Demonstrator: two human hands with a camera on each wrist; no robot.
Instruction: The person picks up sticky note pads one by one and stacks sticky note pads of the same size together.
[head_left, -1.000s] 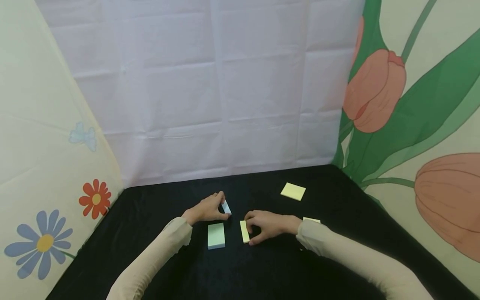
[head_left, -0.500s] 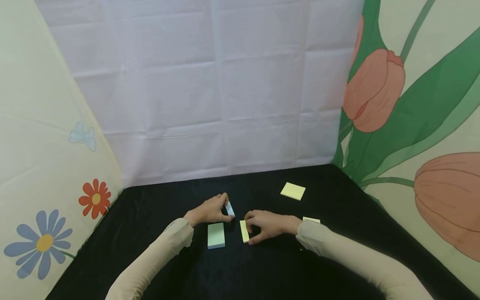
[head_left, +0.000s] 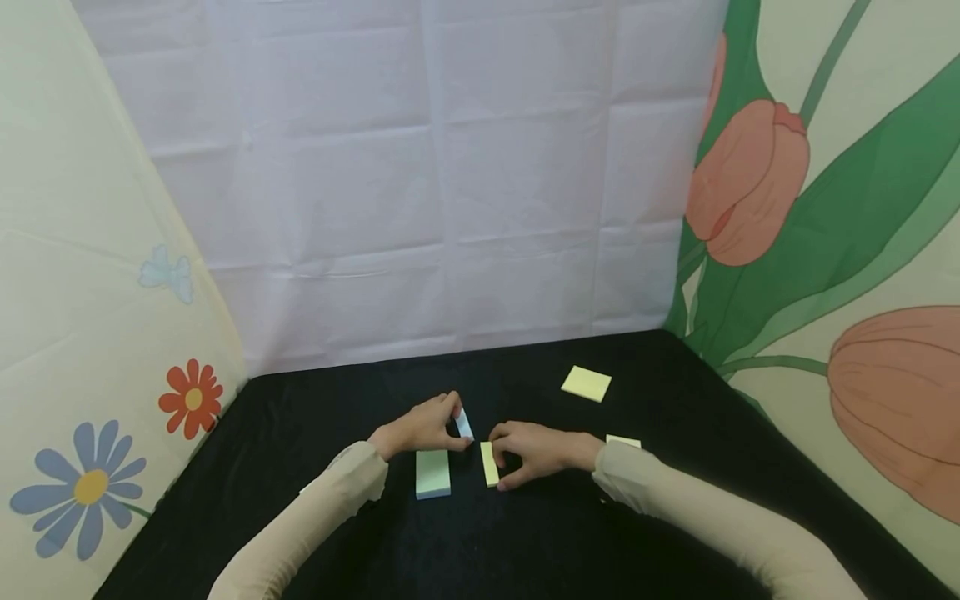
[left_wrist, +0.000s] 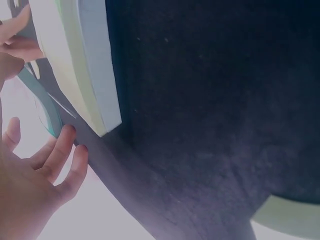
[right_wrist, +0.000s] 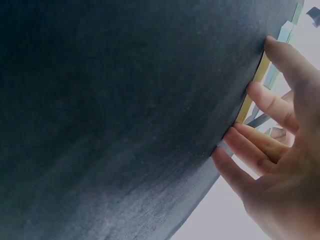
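Observation:
My left hand (head_left: 423,427) holds a light blue sticky note pad (head_left: 465,423), with a finger at its far end and the thumb at its near end. In the left wrist view the blue-green pad (left_wrist: 44,102) curves past the fingertips. My right hand (head_left: 536,450) grips a narrow-looking yellow sticky note pad (head_left: 489,463) by its right side, thumb near and fingers far. The right wrist view shows the thumb and fingers against the yellow pad's edge (right_wrist: 261,70). Just left of the yellow pad, a stack (head_left: 432,477) of pale green over blue pads lies partly under my left hand.
A yellow pad (head_left: 587,383) lies toward the back right of the black-covered table (head_left: 510,550). Another pale pad (head_left: 624,440) shows from behind the right sleeve. A white cloth (head_left: 450,183) hangs behind the table, and flower-printed cloths (head_left: 825,275) flank it.
My left hand has moved the blue pad to the right and slightly nearer, toward the yellow pad, and now overlaps the green stack's far edge. The right hand has stayed put.

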